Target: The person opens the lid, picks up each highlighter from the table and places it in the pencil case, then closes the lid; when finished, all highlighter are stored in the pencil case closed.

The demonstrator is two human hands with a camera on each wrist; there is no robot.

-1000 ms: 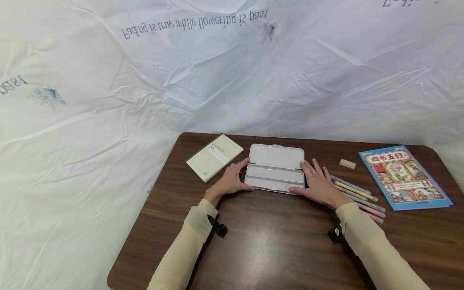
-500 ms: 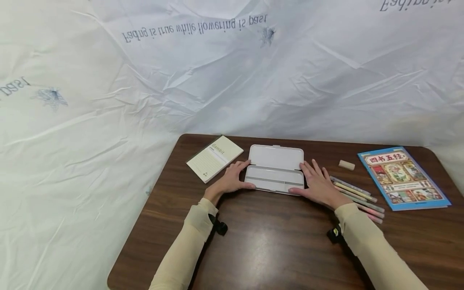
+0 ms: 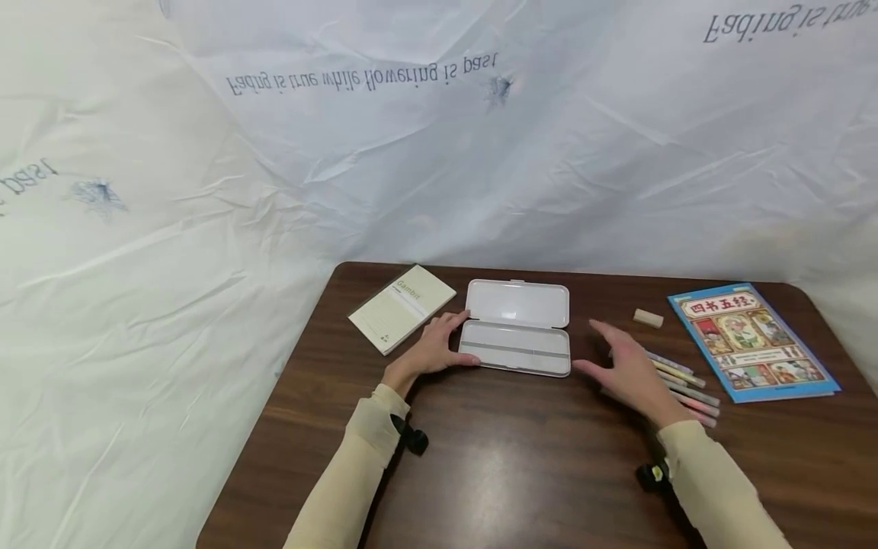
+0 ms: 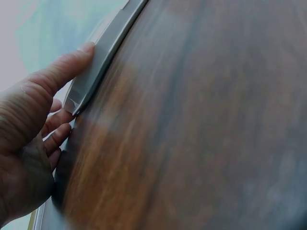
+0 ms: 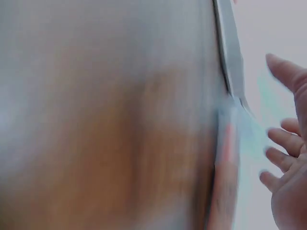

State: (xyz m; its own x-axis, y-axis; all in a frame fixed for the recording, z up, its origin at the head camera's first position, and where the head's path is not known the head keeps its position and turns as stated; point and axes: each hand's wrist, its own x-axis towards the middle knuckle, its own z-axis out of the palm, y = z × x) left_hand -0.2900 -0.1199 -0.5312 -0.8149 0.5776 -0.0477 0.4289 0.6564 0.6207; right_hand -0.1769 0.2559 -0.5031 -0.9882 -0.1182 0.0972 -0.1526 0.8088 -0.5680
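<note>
Head view: here's the hinged case (image 3: 513, 335), wide open at the middle of the far part of the tabletop (image 3: 535, 442), its lid (image 3: 517, 303) laid back at twelve o'clock and its tray at six, white inside with a divider running lengthwise! Over at nine o'clock the left hand (image 3: 430, 347) has it gripped by the end, thumb at the front edge, a fingertip by the hinge corner; the left wrist view backs that up, thumb on the rim, the other fingers bent around behind the corner. Now the right hand (image 3: 631, 372), just past the case at four o'clock: thumb and fingers spread apart, holding nothing, thumb tip beside the case with a slim gap between them! Under and beyond that hand, toward four, there's the bundle of pens (image 3: 694, 394), some partly covered; whether the hand touches them, I can't tell, and the right wrist view is blurred. At three o'clock sits a small beige block (image 3: 648, 318), and farther out that way a blue-edged book (image 3: 753, 343) with a colourful cover. Round at ten, a cream notebook (image 3: 402, 309) lies at a slant, near the left hand
</note>
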